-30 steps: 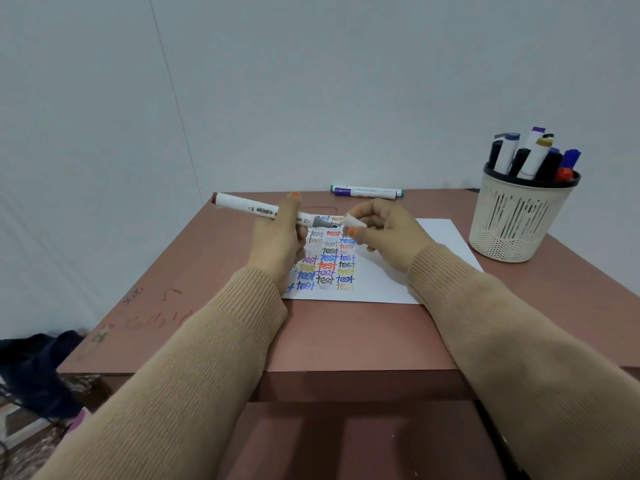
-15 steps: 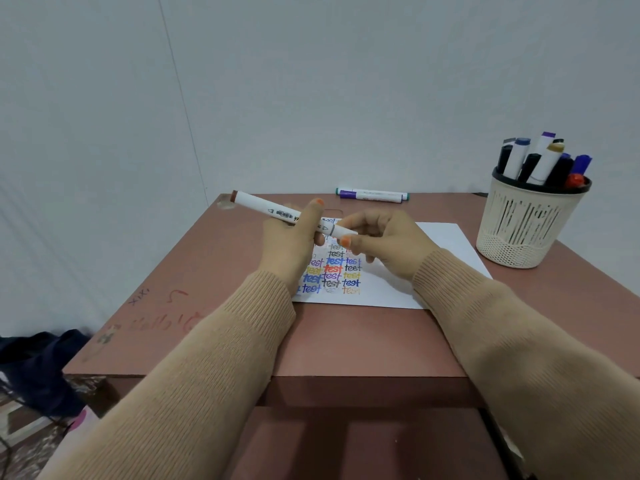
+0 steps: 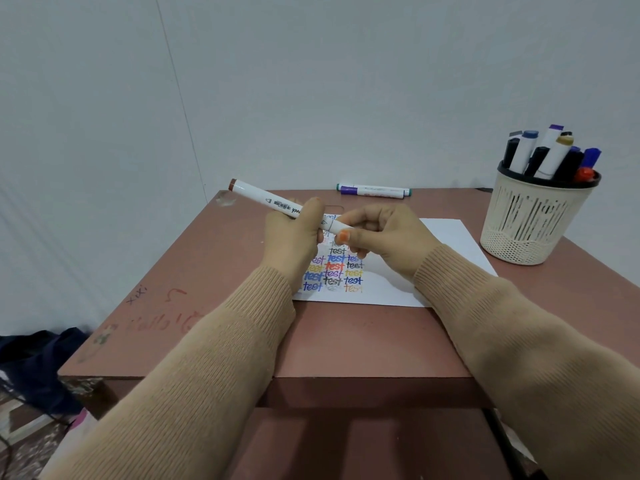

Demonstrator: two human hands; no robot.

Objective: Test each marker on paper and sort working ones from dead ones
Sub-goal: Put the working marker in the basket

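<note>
- White plastic marker (image 3: 266, 199) w/ brown end cap is held in both hands above the sheet, not touching it; brown end tilts up & to the left.
- Left hand (image 3: 294, 237) is wrapped round the barrel's middle, thumb over the top.
- Right hand (image 3: 384, 237) pinches the marker's right end btw thumb & curled fingers; orange-painted thumbnail shows.
- White paper sheet (image 3: 446, 237) lies flat under the hands, w/ rows of "test" in many colours on its left part.
- Reddish-brown table (image 3: 194, 271) carries the sheet; scribbles near its left edge.
- Pair of white markers (image 3: 374, 191), purple & teal caps, lies at the far edge, well apart from the sheet.
- Cream slotted plastic basket (image 3: 533, 220) stands upright right of the sheet, full of assorted markers (image 3: 550, 154), caps up.
</note>
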